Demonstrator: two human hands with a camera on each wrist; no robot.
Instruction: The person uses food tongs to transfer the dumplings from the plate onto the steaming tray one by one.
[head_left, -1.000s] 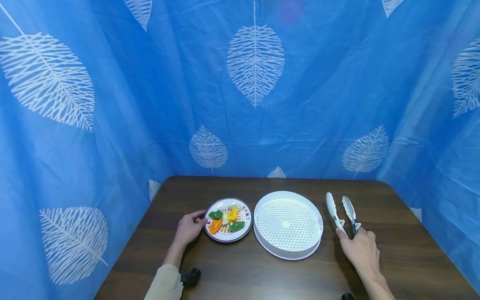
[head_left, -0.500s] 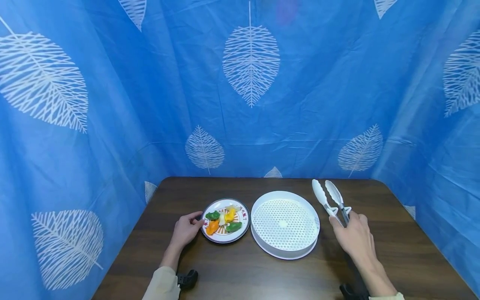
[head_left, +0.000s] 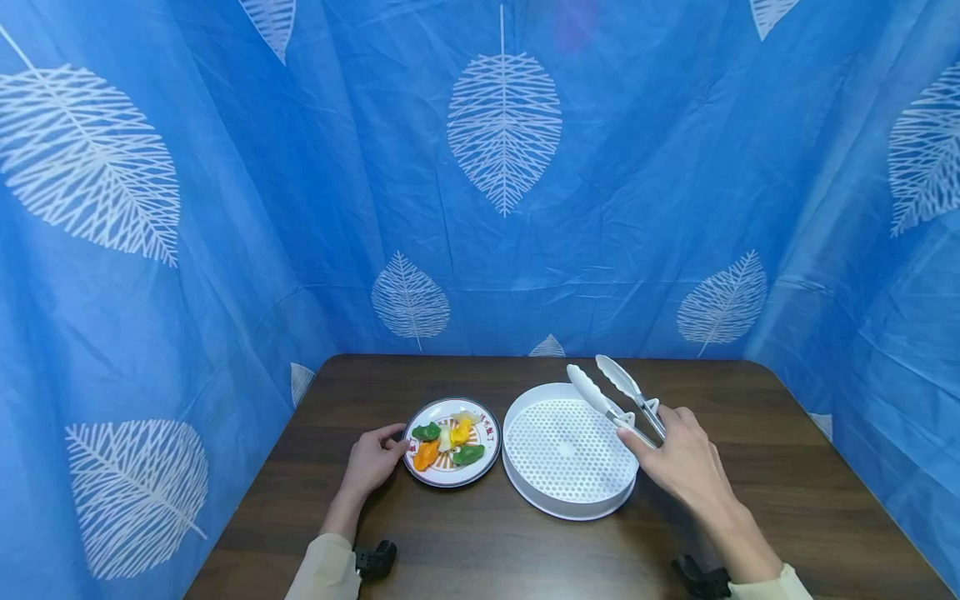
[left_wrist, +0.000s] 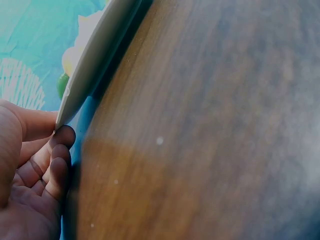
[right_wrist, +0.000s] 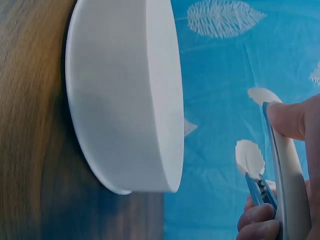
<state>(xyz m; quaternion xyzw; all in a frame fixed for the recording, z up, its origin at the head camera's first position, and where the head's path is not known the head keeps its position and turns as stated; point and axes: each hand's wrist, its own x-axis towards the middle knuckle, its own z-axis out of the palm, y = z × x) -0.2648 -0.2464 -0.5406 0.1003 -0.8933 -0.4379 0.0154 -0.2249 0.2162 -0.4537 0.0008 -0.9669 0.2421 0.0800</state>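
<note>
My left hand pinches the left rim of a white plate with a dark edge; in the left wrist view the thumb and fingers lie on either side of the rim. Several dumpling-like pieces lie on the plate, among them an orange one, a yellow one and a green one. With my right hand I grip a pair of white-tipped tongs, their arms spread apart, above the right rim of a round white steamer tray. Nothing sits between the tong tips.
The tray's floor is perforated and its wall is raised. Plate and tray stand close together on a dark wooden table. A blue curtain with white leaf prints hangs behind and at both sides.
My right hand has carried the tongs leftward from the right of the tray to over its right side. The left hand keeps its hold on the plate's rim.
</note>
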